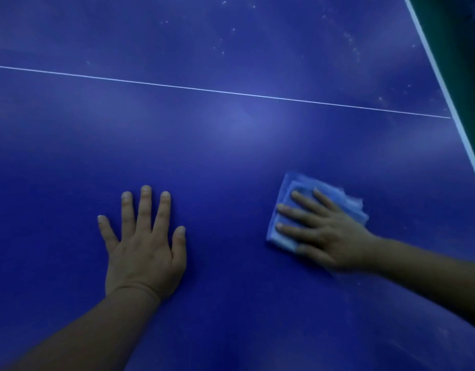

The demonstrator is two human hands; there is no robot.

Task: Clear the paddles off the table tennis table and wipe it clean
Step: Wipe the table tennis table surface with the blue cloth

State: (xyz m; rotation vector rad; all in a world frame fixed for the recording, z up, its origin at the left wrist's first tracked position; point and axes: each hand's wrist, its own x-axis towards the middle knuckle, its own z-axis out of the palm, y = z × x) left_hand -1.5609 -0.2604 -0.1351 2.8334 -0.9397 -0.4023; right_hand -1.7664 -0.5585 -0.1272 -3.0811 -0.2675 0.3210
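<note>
Your right hand (330, 231) presses flat-fingered on the folded blue cloth (306, 210): soft, light, likely bunching; your left hand (142, 247) rests spread on the table tennis table (231, 145).

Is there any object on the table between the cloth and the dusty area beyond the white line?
Nothing visible. The right hand presses the blue cloth flat on the table; only bare surface and the white line lie before the specks. No paddle in view.

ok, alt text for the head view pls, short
A person's right hand presses a folded blue cloth flat on a blue table tennis table, while the left hand rests palm down, fingers spread. White specks dot the far surface beyond a thin white line.
</note>
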